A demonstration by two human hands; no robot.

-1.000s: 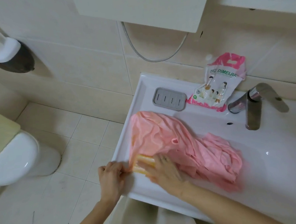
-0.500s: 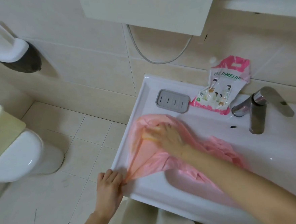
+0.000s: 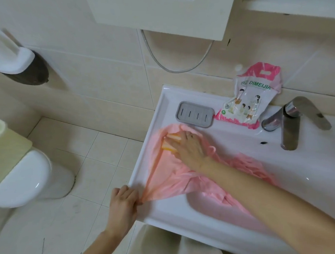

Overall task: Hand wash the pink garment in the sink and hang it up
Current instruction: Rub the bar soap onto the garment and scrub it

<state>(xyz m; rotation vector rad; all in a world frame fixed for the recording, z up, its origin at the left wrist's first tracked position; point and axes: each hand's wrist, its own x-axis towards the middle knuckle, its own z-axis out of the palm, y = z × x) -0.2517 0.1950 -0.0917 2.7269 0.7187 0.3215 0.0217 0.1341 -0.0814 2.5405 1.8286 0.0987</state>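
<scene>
The pink garment (image 3: 166, 172) lies stretched over the left ledge of the white sink (image 3: 169, 216), its bulk trailing right into the basin. My left hand (image 3: 124, 203) pinches the garment's near corner at the sink's front left edge. My right hand (image 3: 188, 147) holds a yellow soap bar (image 3: 170, 144) and presses it on the cloth at the far end, close to the soap dish. My right forearm hides part of the garment.
A grey soap dish (image 3: 194, 114) and a pink detergent pouch (image 3: 250, 99) stand at the sink's back. The steel faucet (image 3: 293, 122) is to the right. A toilet (image 3: 23, 176) stands on the tiled floor at the left. A cabinet (image 3: 164, 12) hangs above.
My right hand slid the soap bar from the near edge, beside my left hand, up the cloth to its far end. My left hand kept its hold on the corner.
</scene>
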